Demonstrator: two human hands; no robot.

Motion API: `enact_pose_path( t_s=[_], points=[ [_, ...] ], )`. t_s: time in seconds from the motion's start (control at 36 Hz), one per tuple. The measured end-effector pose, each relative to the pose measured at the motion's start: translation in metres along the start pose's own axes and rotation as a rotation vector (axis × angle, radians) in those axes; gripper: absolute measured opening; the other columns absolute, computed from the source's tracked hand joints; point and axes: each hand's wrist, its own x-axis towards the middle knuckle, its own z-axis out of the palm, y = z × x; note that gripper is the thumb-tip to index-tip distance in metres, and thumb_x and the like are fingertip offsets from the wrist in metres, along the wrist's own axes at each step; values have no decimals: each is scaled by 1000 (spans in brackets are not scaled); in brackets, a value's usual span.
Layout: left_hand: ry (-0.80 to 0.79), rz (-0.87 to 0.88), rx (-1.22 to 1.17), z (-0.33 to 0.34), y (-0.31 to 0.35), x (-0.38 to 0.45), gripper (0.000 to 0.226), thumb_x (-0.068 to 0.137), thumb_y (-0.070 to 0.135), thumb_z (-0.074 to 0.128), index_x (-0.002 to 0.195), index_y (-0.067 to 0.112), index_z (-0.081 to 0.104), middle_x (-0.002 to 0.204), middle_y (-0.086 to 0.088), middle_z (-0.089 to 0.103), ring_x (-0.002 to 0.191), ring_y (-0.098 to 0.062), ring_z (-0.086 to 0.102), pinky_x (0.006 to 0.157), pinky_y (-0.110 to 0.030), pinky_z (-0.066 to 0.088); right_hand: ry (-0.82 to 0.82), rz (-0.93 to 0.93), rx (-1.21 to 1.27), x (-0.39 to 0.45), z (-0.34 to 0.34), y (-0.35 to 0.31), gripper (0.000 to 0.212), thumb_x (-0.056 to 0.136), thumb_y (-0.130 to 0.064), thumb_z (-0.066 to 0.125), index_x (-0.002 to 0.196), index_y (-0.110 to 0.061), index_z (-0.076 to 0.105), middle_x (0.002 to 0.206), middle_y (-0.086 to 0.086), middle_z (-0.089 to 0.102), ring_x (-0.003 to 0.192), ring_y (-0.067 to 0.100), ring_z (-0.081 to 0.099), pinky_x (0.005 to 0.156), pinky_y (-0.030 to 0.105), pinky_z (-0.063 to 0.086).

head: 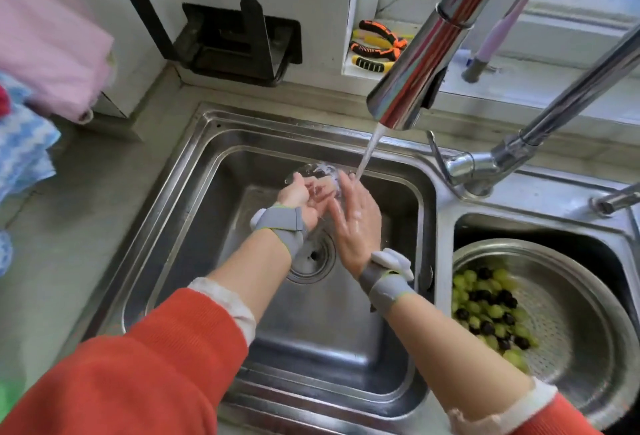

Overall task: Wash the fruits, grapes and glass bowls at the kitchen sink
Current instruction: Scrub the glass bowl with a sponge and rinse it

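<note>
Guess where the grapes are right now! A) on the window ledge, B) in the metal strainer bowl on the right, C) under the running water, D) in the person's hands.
B: the green and dark grapes lie in the metal strainer bowl in the right sink basin, away from the running water.

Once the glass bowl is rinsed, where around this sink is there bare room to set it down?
Free: the left basin's floor nearer the person than the drain, and the grey counter between the basin rim and the hanging cloths. Crowded: the right basin, filled by the colander of grapes.
</note>
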Motion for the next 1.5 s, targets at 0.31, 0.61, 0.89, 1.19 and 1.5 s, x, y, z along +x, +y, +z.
enact_pose_path(
  t_s=[0.31,0.61,0.89,1.19,1.5],
  points=[
    [74,115,-120,-23,-3,-2,36,102,35,39,74,11,42,60,-8,54,33,-10,54,46,-26,56,-171,934,504,45,3,25,51,102,-34,28,133,0,48,141,19,48,129,35,45,109,36,33],
    [102,117,-68,-22,-5,3,38,103,33,32,75,9,42,46,-5,56,31,-11,54,54,-27,56,-310,497,246,20,0,-1,44,104,-29,25,141,-12,43,149,9,41,139,25,35,111,31,25],
    [124,137,-67,-18,0,9,39,104,31,32,72,10,38,30,1,46,24,-10,44,53,-28,55,-203,394,324,-20,-16,-13,36,102,-26,39,133,-19,56,137,-2,57,129,14,48,109,25,31],
    [24,264,332,-3,-36,-14,39,101,28,41,68,8,43,41,-6,52,27,-13,48,35,-18,45,-285,820,416,56,-13,5,57,100,-43,26,131,-2,52,132,20,54,125,37,49,109,44,36],
    [76,356,441,-17,-11,0,40,100,29,43,64,12,47,55,-6,52,41,-13,50,42,-16,40,-199,166,253,33,3,-27,37,100,-22,42,132,-7,54,140,12,49,135,24,39,112,31,24]
  ],
)
